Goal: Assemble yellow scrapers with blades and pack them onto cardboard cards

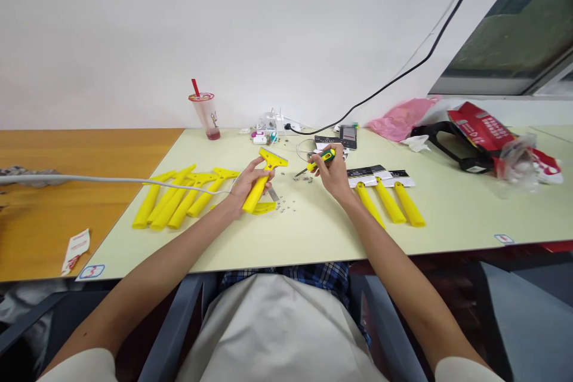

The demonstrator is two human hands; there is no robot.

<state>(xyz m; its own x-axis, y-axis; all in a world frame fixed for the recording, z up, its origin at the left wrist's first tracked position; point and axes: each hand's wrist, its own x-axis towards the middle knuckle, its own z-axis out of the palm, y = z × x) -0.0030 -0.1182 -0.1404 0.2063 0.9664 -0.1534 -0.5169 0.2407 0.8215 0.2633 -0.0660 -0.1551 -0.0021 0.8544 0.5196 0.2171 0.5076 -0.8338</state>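
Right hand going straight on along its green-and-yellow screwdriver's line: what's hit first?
Likely the pale cream tabletop, if the screwdriver in the right hand slopes down as it seems. If level, its line runs toward the left hand and its yellow plastic scraper; depth is unclear.

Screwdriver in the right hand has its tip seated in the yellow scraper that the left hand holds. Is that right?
Not quite: the tip is not in the scraper. The head view shows it apart, pointing down toward small metal parts on the table. The right hand does hold the screwdriver, and the left hand the yellow scraper.
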